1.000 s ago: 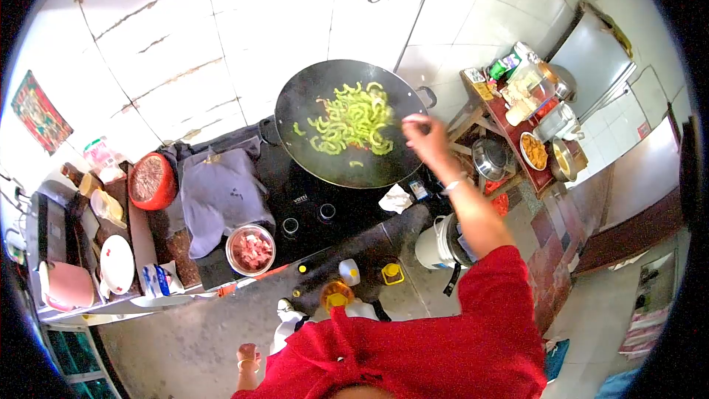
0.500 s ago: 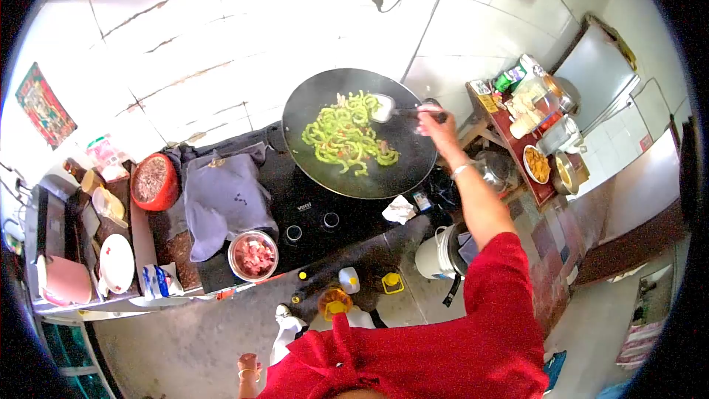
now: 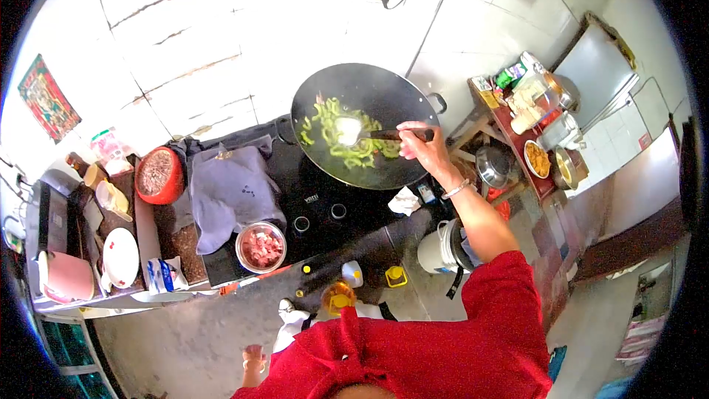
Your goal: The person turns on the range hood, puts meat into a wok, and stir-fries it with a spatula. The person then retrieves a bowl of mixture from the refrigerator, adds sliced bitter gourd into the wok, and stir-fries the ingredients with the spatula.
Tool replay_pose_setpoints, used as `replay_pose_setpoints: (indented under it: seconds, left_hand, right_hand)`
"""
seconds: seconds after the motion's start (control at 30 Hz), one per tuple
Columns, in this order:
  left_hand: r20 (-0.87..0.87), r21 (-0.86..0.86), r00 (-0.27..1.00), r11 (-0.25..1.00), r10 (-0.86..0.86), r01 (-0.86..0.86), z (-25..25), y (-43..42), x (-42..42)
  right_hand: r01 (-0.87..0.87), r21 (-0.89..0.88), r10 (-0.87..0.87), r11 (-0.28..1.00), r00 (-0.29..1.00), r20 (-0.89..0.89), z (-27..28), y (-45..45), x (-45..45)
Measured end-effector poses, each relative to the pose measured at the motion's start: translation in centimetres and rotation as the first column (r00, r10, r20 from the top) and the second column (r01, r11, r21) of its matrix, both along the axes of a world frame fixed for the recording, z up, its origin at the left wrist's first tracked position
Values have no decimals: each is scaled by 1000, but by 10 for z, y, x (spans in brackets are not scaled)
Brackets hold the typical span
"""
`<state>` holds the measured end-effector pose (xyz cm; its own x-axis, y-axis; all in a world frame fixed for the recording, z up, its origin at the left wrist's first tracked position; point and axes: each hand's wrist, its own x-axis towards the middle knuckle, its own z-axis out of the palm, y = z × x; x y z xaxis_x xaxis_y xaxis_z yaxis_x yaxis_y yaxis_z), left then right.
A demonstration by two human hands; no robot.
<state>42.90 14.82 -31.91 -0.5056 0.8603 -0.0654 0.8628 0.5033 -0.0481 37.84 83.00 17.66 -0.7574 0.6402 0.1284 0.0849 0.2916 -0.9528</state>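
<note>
My right hand [image 3: 426, 151] is closed around the handle of a spatula [image 3: 384, 134], over the right side of a large dark wok [image 3: 406, 92]. The shiny metal head of the spatula lies over curved green vegetable strips [image 3: 360, 157], mixed with small paler pieces, in the left and middle of the wok. Low beside my body, away from the stove, hangs my left hand [image 3: 253, 358]. It looks small and blurred, so its fingers are hard to make out.
A metal bowl of raw meat [image 3: 261, 247] stands on the stove's front left, near a grey-blue cloth [image 3: 235, 191]. Further left is a red bowl [image 3: 159, 176]. A white bucket [image 3: 439, 247] stands right of the stove, and a side table [image 3: 509, 133] holds dishes and jars.
My right hand has moved slightly left and down, carrying the spatula head leftward across the green strips, which now lie more bunched. The camera view has shifted a little.
</note>
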Motion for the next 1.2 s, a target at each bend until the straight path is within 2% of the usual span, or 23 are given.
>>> replay_pose_setpoints:
  seconds: [0.03, 0.07, 0.1, 0.13, 0.2, 0.23, 0.3, 0.33, 0.4, 0.53, 0.57, 0.6, 0.63, 0.67, 0.73, 0.8, 0.83, 0.87, 0.93, 1.0, 1.03, 1.17, 1.2]
  left_hand:
    - [208, -48, 971, 992, 121, -114, 8, 6, -9]
    - [511, -123, 776, 925, 370, -360, 20, 17, -22]
    - [778, -221, 325, 718, 538, -661, 32, 25, -32]
    - [864, -373, -154, 403, 480, -836, 50, 33, -38]
    - [843, -484, -433, 99, 318, -869, 100, 53, -46]
    - [827, -498, -456, 52, 328, -866, 130, 67, -49]
    - [853, -131, 256, 661, 455, -739, 35, 11, -47]
    - [711, 47, 599, 825, 368, -563, 3, -8, -47]
    - [502, -205, 761, 911, 411, -357, 25, 6, -41]
    - [391, -270, 869, 940, 303, -207, 30, 8, -34]
    - [371, -273, 885, 944, 280, -185, 30, 7, -32]
    - [350, -272, 901, 948, 258, -166, 30, 6, -31]
    - [330, -267, 914, 952, 236, -150, 28, 5, -29]
    - [310, -263, 926, 956, 216, -134, 27, 2, -28]
    - [290, -265, 935, 956, 205, -127, 21, -1, -26]
    - [264, -344, 932, 927, 249, -150, 13, -1, -22]
    - [268, -345, 931, 927, 247, -147, 10, -3, -19]
    - [465, -293, 751, 882, 469, -369, 18, -1, -16]
    - [765, -330, 163, 596, 624, -732, 36, 9, -17]
    - [824, -532, -455, 186, 338, -826, 47, 19, -18]
    - [823, -534, -458, 183, 335, -825, 39, 17, -21]
    - [917, -228, -43, 432, 397, -873, -4, -18, -45]
    - [933, -170, -38, 346, 359, -923, 10, -12, -54]
  right_hand:
    - [5, 37, -5, 999, 1000, 4, -9, 6, 10]
    - [10, 78, -10, 997, 1000, 2, -11, 13, 18]
    - [59, 72, -60, 996, 998, 10, -4, 16, 28]
    - [109, 65, -110, 992, 994, 18, 9, 19, 37]
    - [253, 21, -254, 967, 967, 10, 43, 23, 61]
    - [266, 61, -268, 962, 962, 41, 58, 28, 73]
    - [353, 112, -364, 929, 925, 106, 85, 33, 88]
    - [381, 179, -411, 907, 893, 182, 96, 34, 91]
    - [420, 148, -444, 895, 872, 207, 77, 50, 86]
    - [355, -50, -354, 933, 934, 38, -19, 37, 35]
    - [179, 25, -177, 984, 981, -74, -39, 26, 18]
    - [141, 444, -73, 885, 983, -167, -68, 29, -3]
    - [148, 671, -57, 727, 986, -156, -44, -1, -15]
    - [50, 722, -60, 690, 998, -12, -30, -15, -22]
    - [30, 723, -30, 691, 999, -13, -4, -29, -32]
    - [130, 606, -24, 785, 983, -180, 9, -31, -37]
    - [122, 197, -91, 973, 983, -157, 15, -37, -31]
    - [172, 65, -157, 983, 968, -196, -3, -24, -29]
    - [156, -284, -229, 946, 942, -245, -30, -19, -10]
    - [195, -338, -266, 921, 947, -180, -61, -13, 19]
    - [199, -281, -249, 939, 956, -157, -62, -11, 35]
    - [311, -129, -329, 942, 931, -159, -38, 9, 65]
    - [303, -44, -306, 952, 936, -173, -30, 14, 67]
